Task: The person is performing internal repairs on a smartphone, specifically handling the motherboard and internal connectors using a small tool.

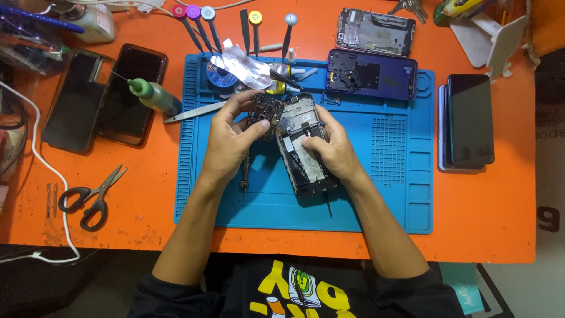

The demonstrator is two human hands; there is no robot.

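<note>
1. The left hand (231, 138) pinches a dark, irregular circuit board (268, 110) between thumb and fingers, lifted at the phone's top edge.
2. The right hand (331, 147) closes around an opened black phone frame (301, 154), thumb pressed on its pale inner panel.
3. Both sit over the blue ribbed silicone work mat (388, 176) on the orange table (147, 194).
4. Black-handled scissors (88, 197) lie well apart, left.

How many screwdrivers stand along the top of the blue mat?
6: pink, purple, pale blue, black, yellow and grey, left to right. Others may hide under clutter.
</note>
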